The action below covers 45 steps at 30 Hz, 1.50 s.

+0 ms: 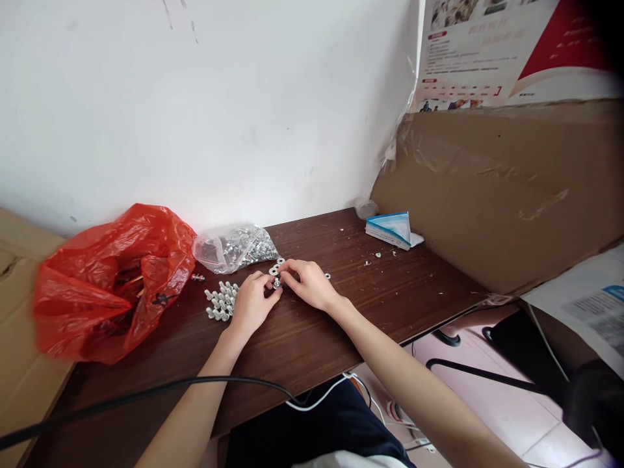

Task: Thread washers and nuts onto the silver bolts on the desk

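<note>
My left hand point(252, 300) is closed in a pinch around a small shiny metal bolt point(277, 283) just above the dark wooden table. Facing it, my right hand point(311, 283) has its fingers bent and their tips close to the bolt; whatever is between those tips is too small to make out. Several flat metal washers point(273, 270) lie just beyond my fingertips. To the left of my left hand stand several small whitish pieces point(220, 300) in rough rows, partly hidden by that hand.
A clear bag of metal hardware point(238, 248) lies behind my hands, with a red plastic bag point(160, 253) to its left. A blue-and-white packet point(390, 227) sits near the cardboard point(487, 182) at right. A black cable point(195, 382) crosses in front.
</note>
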### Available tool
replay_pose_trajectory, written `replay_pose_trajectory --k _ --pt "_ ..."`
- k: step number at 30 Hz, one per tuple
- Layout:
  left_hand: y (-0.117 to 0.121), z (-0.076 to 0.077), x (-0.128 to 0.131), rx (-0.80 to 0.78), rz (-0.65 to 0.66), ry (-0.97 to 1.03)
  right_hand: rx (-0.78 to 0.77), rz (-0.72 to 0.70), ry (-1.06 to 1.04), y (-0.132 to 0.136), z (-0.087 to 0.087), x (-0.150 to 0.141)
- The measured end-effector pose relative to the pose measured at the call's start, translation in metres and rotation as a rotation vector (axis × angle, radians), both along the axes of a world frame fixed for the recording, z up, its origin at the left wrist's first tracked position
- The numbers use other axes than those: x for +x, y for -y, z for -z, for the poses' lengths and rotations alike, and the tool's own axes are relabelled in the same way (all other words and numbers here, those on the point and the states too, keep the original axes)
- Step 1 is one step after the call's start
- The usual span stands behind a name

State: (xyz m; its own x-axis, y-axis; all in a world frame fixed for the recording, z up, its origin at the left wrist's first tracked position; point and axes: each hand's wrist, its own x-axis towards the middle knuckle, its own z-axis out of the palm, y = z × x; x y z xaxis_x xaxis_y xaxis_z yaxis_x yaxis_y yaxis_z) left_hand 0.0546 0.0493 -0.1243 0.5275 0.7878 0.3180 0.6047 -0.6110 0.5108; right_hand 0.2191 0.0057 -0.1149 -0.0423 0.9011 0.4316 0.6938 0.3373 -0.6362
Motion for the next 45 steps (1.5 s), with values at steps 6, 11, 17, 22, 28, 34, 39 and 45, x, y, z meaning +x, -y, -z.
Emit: replay_pose_trajectory --k 6,11,17,22,28,34,39,45 --pt "-0.001 0.001 0.0 0.009 0.004 -0.005 -0.019 -0.024 -0.012 0.002 -0.002 -0.001" --pt "-0.001 0.002 0.0 0.006 0.006 0.0 0.003 0.019 0.003 0.0 0.001 -0.001" --pt "0.0 0.001 0.0 -0.001 0.0 -0.012 -0.011 0.004 0.017 0.001 -0.002 -0.001" --pt "0.0 0.0 0.0 0.004 -0.001 -0.014 -0.001 -0.049 -0.016 0.002 -0.003 -0.002" --pt "0.001 0.0 0.001 0.014 0.004 -0.006 0.033 -0.009 -0.017 -0.002 0.002 0.001" --pt "0.0 0.0 0.0 0.007 0.006 -0.008 0.061 -0.147 0.011 -0.002 0.003 0.0" --pt "0.0 0.0 0.0 0.007 0.005 -0.02 0.07 -0.185 0.043 -0.002 0.005 -0.001" --pt "0.004 -0.002 -0.001 0.038 -0.007 0.001 0.062 -0.195 0.008 -0.003 0.006 0.0"
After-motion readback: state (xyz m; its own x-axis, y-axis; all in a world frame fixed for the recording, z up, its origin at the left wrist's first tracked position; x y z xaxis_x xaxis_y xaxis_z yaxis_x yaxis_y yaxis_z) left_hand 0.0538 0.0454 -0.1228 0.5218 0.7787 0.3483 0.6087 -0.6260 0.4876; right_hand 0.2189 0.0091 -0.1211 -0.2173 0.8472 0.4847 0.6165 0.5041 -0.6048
